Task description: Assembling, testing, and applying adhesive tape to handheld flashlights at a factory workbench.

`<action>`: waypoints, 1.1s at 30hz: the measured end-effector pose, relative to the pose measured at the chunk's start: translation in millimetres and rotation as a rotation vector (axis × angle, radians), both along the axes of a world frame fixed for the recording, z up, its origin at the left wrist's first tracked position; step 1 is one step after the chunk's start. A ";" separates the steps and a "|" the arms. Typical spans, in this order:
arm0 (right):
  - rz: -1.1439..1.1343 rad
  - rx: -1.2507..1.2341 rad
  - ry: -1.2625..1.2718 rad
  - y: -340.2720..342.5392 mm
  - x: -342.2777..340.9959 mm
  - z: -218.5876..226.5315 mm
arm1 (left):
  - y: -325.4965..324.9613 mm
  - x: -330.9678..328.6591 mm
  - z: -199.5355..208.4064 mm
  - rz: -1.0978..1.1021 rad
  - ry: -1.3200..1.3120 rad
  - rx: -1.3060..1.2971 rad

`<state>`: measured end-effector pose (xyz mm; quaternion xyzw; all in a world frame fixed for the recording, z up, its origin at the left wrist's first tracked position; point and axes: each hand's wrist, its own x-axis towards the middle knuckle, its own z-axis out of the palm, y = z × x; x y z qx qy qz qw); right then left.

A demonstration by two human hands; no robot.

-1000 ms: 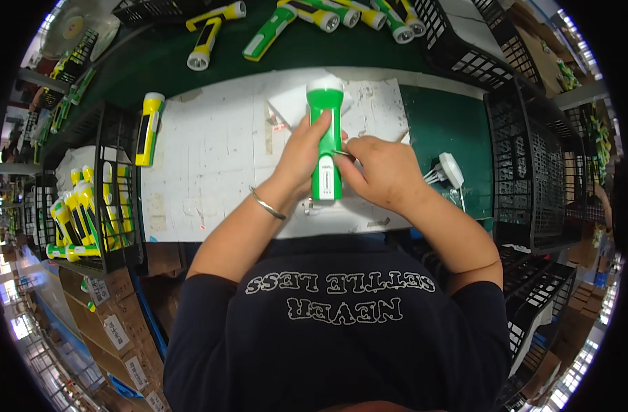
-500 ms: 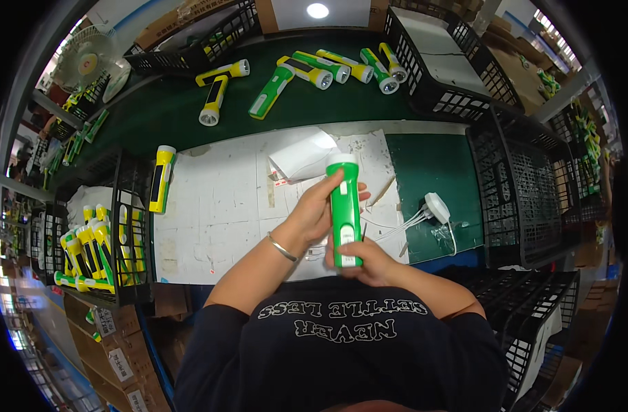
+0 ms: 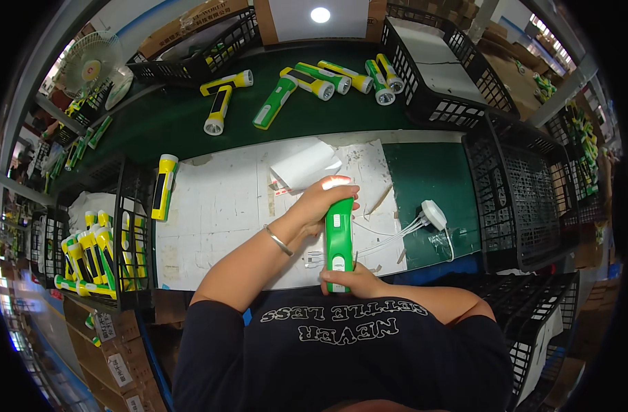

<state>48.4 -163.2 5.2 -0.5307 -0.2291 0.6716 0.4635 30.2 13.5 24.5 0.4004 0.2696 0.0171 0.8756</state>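
Observation:
A green flashlight with a white switch stands lengthwise in front of me, held between both hands. My left hand wraps its head end, fingers curled over the rim, and light glows at the fingers. Round the tail end my right hand is closed, thumb lying across the lower body. Just beyond the left hand a curled white sheet rests on the pale work mat. Off to the left, a yellow flashlight with a dark panel lies alone at the mat's edge.
Several green and yellow flashlights lie across the far table. A black crate of flashlights stands at left; another black crate is at right. A white charger trails cables over the mat. A bright spot shows on the far white panel.
The flashlight has come closer to my body. My left hand has shifted from its upper body to cover the head end; my right hand still grips the tail.

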 end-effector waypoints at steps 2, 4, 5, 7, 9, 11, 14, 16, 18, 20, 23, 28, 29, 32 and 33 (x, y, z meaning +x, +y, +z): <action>-0.004 0.063 0.032 1.5 -0.9 -1.0 | 2.4 -1.9 -1.3 -0.013 -0.013 -0.070; -0.006 0.122 0.065 2.1 -0.6 -0.9 | 2.6 -3.0 -0.9 -0.027 -0.024 -0.242; 0.006 0.121 0.080 1.6 0.2 -0.3 | 2.2 -3.6 -1.8 -0.026 -0.025 -0.243; 0.019 0.117 0.096 1.5 0.4 -0.9 | 0.2 -5.3 -5.7 0.003 -0.044 -0.296; -0.059 0.132 0.140 1.2 -1.1 -3.6 | -6.6 -11.8 -11.1 -0.020 -0.093 -0.361; -0.068 0.069 0.250 1.2 5.7 -0.2 | -21.0 -22.7 -16.8 -0.066 -0.187 -0.295; -0.149 -0.024 0.304 3.2 3.2 10.6 | -41.7 -36.4 -15.5 -0.017 -0.129 -0.161; -0.088 -0.083 0.301 6.0 7.4 15.0 | -40.6 -38.0 -17.2 0.044 -0.120 -0.146; -0.091 -0.121 0.252 4.9 16.9 -0.2 | -34.3 -34.4 -12.1 0.145 -0.115 -0.101; -0.181 -0.040 0.150 0.9 32.1 -14.4 | -21.9 -33.5 -12.8 0.163 -0.154 -0.088; -0.196 0.270 -0.650 6.5 59.5 13.1 | -16.8 -35.4 -2.6 0.151 -0.179 0.012; 0.059 0.597 -1.591 23.5 61.7 51.4 | -15.2 -33.1 -2.2 0.177 -0.223 0.166; 0.119 0.592 -1.731 25.1 59.3 54.2 | -16.0 -33.9 -0.8 0.173 -0.244 0.190; 0.190 0.586 -1.834 26.0 51.9 57.3 | -18.5 -36.6 3.2 0.161 -0.230 0.212; 0.193 0.588 -1.831 28.5 49.3 56.7 | -18.0 -37.0 2.5 0.160 -0.253 0.212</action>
